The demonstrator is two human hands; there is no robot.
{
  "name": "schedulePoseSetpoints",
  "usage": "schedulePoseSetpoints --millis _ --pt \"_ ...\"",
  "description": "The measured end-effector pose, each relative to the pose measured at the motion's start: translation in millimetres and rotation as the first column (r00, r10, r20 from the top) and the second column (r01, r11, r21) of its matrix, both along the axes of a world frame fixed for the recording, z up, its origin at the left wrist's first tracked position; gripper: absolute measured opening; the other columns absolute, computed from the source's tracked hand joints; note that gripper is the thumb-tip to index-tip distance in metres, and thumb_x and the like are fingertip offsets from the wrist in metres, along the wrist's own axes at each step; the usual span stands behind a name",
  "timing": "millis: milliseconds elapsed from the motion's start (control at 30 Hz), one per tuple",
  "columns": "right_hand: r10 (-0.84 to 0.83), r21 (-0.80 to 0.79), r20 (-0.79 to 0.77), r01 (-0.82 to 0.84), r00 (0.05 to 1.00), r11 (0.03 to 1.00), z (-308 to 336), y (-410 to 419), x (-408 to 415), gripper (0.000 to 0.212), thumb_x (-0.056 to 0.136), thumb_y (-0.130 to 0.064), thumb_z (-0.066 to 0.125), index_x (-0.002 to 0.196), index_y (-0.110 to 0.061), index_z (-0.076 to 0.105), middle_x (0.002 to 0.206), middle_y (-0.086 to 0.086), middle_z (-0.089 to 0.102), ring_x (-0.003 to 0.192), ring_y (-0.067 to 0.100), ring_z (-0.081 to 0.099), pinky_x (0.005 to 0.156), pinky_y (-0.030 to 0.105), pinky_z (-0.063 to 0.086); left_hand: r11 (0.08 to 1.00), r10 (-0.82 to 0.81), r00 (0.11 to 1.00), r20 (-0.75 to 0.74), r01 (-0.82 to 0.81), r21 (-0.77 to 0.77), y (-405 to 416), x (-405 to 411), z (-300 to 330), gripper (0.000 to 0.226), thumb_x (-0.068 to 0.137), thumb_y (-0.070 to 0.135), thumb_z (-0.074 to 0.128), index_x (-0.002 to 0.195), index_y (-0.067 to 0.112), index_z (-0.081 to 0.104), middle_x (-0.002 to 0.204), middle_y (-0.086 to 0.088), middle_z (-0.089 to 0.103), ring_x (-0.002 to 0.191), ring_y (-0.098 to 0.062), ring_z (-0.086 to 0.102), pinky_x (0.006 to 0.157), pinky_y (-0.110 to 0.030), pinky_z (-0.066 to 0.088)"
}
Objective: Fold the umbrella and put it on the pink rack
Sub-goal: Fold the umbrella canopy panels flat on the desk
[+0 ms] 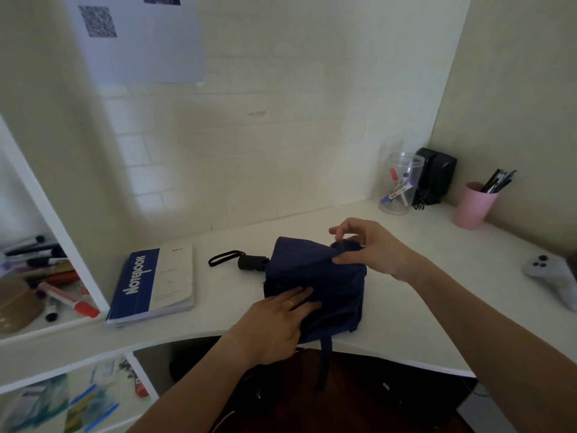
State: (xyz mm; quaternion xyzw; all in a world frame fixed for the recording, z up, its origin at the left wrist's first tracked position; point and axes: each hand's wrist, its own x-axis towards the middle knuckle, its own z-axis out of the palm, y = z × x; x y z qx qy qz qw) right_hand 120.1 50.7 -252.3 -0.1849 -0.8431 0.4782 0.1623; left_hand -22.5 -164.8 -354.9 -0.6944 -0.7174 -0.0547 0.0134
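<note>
A collapsed dark blue umbrella (pixel 331 285) lies on the white desk (pixel 406 314), its loose canopy bunched in a heap. Its black handle (pixel 251 263) with a wrist loop (pixel 223 257) points left. A fabric strap (pixel 324 360) hangs over the desk's front edge. My left hand (pixel 274 323) presses flat on the near left part of the cloth, fingers spread. My right hand (pixel 371 248) pinches a fold of the canopy at the far right corner between thumb and fingers. No pink rack is in view.
A blue and white notebook (pixel 156 282) lies left of the umbrella. At the back right stand a clear jar of markers (pixel 399 185), black speakers (pixel 437 175) and a pink cup of pens (pixel 474 204). A game controller (pixel 552 276) lies far right. White shelves (pixel 40 276) at left hold markers.
</note>
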Motion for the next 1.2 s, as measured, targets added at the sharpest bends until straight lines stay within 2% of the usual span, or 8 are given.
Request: schedulePoseSetpoints --millis 133,267,400,533,700,833,1067,1200 --pt "-0.138 0.392 0.081 0.096 0.987 0.915 1 -14 5 0.070 0.069 -0.012 0.086 0.131 -0.030 0.059 0.120 -0.010 0.066 0.096 0.012 0.062 0.076 0.017 0.049 1.000 0.008 1.000 -0.005 -0.008 -0.009 1 1 2 0.059 0.100 0.032 0.035 0.158 0.032 0.025 0.170 0.002 0.017 0.156 -0.016 0.015 0.125 -0.040 0.025" --pt "-0.127 0.557 0.027 0.090 0.992 0.826 -21 -41 23 0.048 0.072 -0.012 0.082 0.116 -0.028 0.070 0.117 -0.005 0.058 0.093 0.013 0.063 0.078 0.012 0.048 0.999 0.002 1.000 -0.009 -0.001 0.052 1 4 2 0.058 0.097 0.033 0.037 0.155 0.030 0.032 0.165 0.001 0.029 0.150 -0.017 0.027 0.118 -0.041 0.036" --pt "-0.436 0.110 -0.115 0.447 0.893 0.888 -47 -57 34 0.055 0.074 -0.031 0.087 0.121 -0.029 0.057 0.116 -0.007 0.053 0.091 0.010 0.064 0.073 0.022 0.053 0.990 0.016 1.000 0.000 -0.016 0.140 -4 12 4 0.057 0.094 0.033 0.042 0.151 0.027 0.039 0.150 -0.007 0.033 0.137 -0.024 0.031 0.103 -0.036 0.050" --pt "-0.598 -0.292 0.011 0.575 0.801 0.764 -67 -52 24 0.038 0.078 -0.035 0.083 0.107 -0.017 0.067 0.103 0.003 0.073 0.095 0.019 0.069 0.088 0.042 0.058 0.940 0.120 0.950 0.288 -0.202 0.276 -9 21 4 0.044 0.092 0.024 0.057 0.134 0.029 0.047 0.121 0.003 0.053 0.108 -0.010 0.052 0.087 -0.029 0.055" --pt "-0.591 -0.314 -0.024 0.555 0.806 0.770 -80 -52 23 0.013 0.078 -0.024 0.085 0.083 -0.021 0.074 0.092 0.002 0.077 0.092 0.021 0.072 0.088 0.042 0.059 0.677 0.161 0.223 0.961 -0.734 0.057 2 17 28 0.065 0.084 0.037 0.080 0.124 0.029 0.029 0.096 -0.002 0.072 0.085 -0.016 0.074 0.079 -0.030 0.059" --pt "-0.546 -0.294 -0.036 0.513 0.837 0.806 -80 -50 19 0.009 0.082 -0.023 0.081 0.081 -0.014 0.077 0.085 0.003 0.077 0.088 0.023 0.072 0.077 0.035 0.057 0.669 0.232 0.016 0.973 -0.728 -0.147 27 3 39 0.060 0.068 0.064 0.080 0.104 0.018 0.067 0.102 -0.003 0.075 0.092 -0.021 0.074 0.088 -0.044 0.061" --pt "-0.520 -0.541 -0.062 0.409 0.852 0.735 -61 -37 28 0.019 0.090 -0.023 0.073 0.101 -0.008 0.071 0.093 0.006 0.072 0.084 0.019 0.062 0.069 0.028 0.044 0.563 0.227 0.234 0.945 -0.824 0.069 27 12 33 0.023 0.103 0.034 0.055 0.098 0.012 0.059 0.107 -0.010 0.062 0.082 -0.013 0.056 0.063 -0.022 0.040" --pt "-0.493 -0.730 -0.048 0.307 0.869 0.611 -59 -37 33 0.021 0.089 -0.016 0.073 0.108 -0.008 0.071 0.096 0.008 0.076 0.084 0.021 0.065 0.071 0.031 0.047 0.629 0.128 0.181 0.975 -0.775 0.062 19 26 25 0.025 0.105 0.036 0.051 0.103 0.011 0.055 0.099 -0.003 0.062 0.087 -0.014 0.059 0.070 -0.026 0.045"
